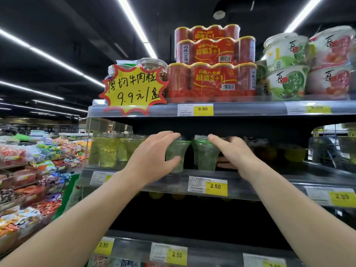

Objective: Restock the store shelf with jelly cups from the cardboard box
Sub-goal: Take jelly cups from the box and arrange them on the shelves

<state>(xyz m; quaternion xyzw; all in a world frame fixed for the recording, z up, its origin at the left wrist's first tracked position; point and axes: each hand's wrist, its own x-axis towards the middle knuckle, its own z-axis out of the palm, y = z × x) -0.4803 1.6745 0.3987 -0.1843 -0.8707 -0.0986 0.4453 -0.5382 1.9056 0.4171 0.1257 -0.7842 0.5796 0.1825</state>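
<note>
Hands (154, 158) around jelly cups (176, 154)

The left hand (154, 155) covers the near side of one green jelly cup (176, 151), and the right hand (234, 153) hides part of its neighbour (205, 153); the shelf above cuts off both lids. Whether the cups stand on the middle shelf (250, 187) cannot be told. The yellowish cups (107, 151) at left are blurred. The price label print (197, 185) is too small to read. The bowls (331, 60) at upper right are smeared and cropped.
</note>
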